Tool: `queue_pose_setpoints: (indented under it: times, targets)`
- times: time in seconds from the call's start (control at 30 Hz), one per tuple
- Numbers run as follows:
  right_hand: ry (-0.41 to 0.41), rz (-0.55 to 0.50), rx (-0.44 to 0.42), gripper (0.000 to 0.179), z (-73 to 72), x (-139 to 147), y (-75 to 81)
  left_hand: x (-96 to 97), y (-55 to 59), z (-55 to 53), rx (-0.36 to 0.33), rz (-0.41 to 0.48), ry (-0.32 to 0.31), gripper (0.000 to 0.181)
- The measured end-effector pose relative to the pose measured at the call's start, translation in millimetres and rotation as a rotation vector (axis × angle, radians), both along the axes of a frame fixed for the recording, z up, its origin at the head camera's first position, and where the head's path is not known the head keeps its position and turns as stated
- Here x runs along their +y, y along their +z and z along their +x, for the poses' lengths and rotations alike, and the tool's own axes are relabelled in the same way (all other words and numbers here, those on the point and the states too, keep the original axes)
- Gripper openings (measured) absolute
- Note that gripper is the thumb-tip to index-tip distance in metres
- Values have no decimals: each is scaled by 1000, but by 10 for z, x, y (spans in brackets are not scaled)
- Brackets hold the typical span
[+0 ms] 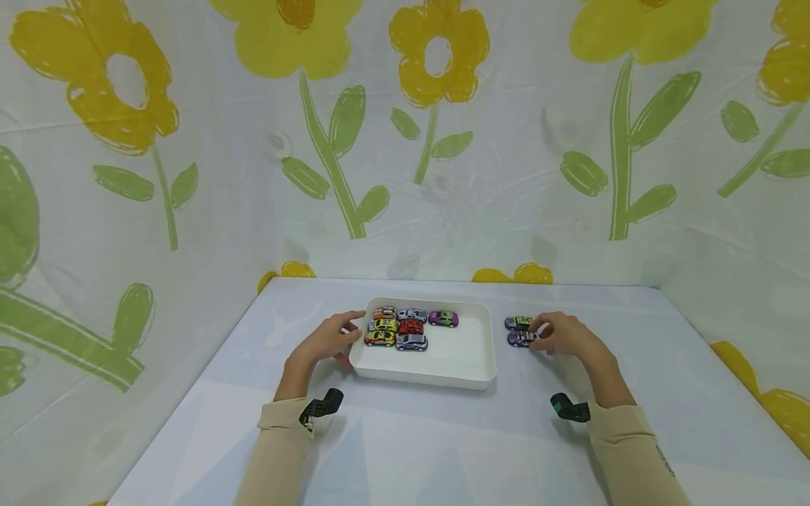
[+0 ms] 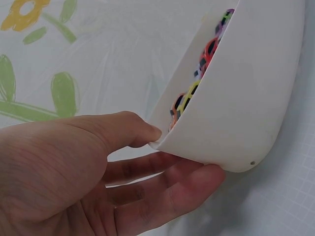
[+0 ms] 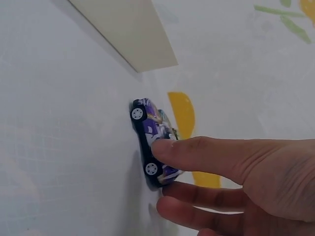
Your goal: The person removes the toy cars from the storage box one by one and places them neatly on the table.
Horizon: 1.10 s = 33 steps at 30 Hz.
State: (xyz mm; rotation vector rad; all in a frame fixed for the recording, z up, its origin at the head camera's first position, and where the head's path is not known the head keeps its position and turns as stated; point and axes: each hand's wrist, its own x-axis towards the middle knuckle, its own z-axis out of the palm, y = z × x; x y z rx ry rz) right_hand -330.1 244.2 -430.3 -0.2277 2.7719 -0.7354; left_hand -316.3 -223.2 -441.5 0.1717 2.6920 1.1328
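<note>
A white rectangular tray (image 1: 458, 362) holds several small toy cars in its left part, among them a red car (image 1: 411, 327), a silver car (image 1: 411, 343) and a purple-green car (image 1: 444, 319). My left hand (image 1: 325, 339) grips the tray's left end, thumb on the rim and fingers against the outer wall (image 2: 231, 108). Right of the tray, my right hand (image 1: 565, 333) has thumb and fingers at the rear of a purple toy car (image 3: 147, 129), pinching it while it stands on the table. A green toy car (image 1: 517, 322) stands just behind it, mostly hidden in the right wrist view.
The pale table (image 1: 405, 436) runs back to a wall hung with a flower-print sheet (image 1: 506, 176). Similar sheets stand at the left and right sides. A gap of bare table separates the tray from the two cars outside it.
</note>
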Motion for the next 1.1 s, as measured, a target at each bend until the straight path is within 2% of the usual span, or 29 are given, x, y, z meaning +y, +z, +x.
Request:
queue_pose_setpoints:
  times: [0.67, 1.1]
  targets:
    - [11, 13, 62, 48, 58, -46, 190, 9, -3, -23, 1, -22, 3, 52]
    - [40, 29, 146, 42, -28, -343, 216, -20, -22, -29, 3, -15, 12, 52]
